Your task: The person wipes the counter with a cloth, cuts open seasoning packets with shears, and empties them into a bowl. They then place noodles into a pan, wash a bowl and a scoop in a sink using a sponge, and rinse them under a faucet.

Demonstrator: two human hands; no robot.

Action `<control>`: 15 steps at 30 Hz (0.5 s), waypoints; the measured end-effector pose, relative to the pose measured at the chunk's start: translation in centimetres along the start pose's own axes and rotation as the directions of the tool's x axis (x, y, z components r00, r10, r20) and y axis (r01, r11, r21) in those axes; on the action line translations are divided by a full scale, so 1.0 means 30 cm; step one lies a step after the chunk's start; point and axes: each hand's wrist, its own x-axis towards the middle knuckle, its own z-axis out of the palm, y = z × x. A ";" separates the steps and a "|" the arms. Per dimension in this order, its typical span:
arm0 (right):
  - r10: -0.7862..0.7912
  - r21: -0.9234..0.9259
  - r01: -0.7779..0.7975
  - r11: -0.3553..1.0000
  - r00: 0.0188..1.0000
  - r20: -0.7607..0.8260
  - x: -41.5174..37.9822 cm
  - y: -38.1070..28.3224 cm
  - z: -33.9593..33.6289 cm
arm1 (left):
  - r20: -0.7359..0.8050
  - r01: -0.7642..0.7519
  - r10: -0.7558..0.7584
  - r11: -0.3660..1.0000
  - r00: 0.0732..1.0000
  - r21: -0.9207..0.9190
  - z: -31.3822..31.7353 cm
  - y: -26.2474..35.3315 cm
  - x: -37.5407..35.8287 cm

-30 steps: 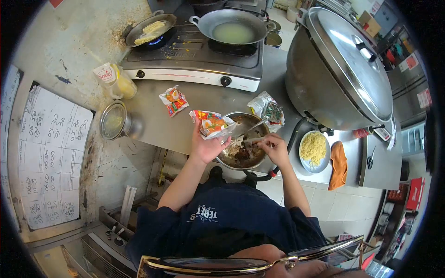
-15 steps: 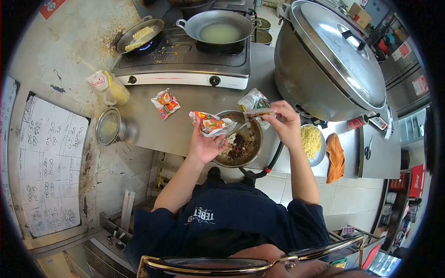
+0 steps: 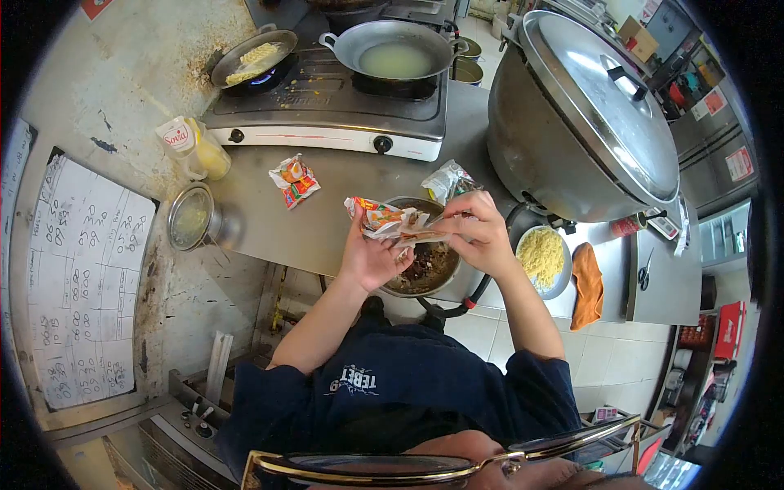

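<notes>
My left hand (image 3: 366, 257) grips a crumpled orange-and-white noodle wrapper (image 3: 384, 217), its torn end facing right. Pinched in the fingers of my right hand (image 3: 482, 233) is a small clear seasoning sachet (image 3: 423, 237), held against the wrapper's open end. Both hands are above a frying pan (image 3: 452, 273) with dark sauce and powder in its bottom. Part of the pan is hidden by my hands and the packets. Behind it lies a silvery torn packet (image 3: 446, 181). Another orange-and-white wrapper (image 3: 295, 181) rests on the counter to the left.
A gas stove (image 3: 327, 135) at the back carries a small pan of noodles (image 3: 253, 64) over a flame and a wok of cloudy liquid (image 3: 395, 61). Right are a large lidded pot (image 3: 563, 131), a noodle plate (image 3: 542, 257) and an orange cloth (image 3: 587, 286). A strainer (image 3: 190, 217) stands left.
My right hand has moved left and slightly down, bringing the sachet from above the pan to the wrapper in my left hand. The left hand has shifted slightly right.
</notes>
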 end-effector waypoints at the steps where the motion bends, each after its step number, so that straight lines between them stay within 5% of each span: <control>1: -0.027 -0.031 0.028 0.999 0.999 0.027 0.002 -0.006 -0.004 | 0.000 -0.001 0.001 1.000 1.000 -0.001 -0.003 0.000 0.001; 7: -0.009 -0.166 0.023 0.986 0.996 0.084 0.007 -0.035 0.006 | 0.078 0.025 -0.026 1.000 0.997 0.011 -0.008 -0.023 0.000; 15: 0.098 -0.291 -0.086 0.953 0.995 0.026 -0.017 -0.049 0.054 | -0.038 0.016 -0.014 0.998 0.999 0.059 0.012 -0.058 -0.004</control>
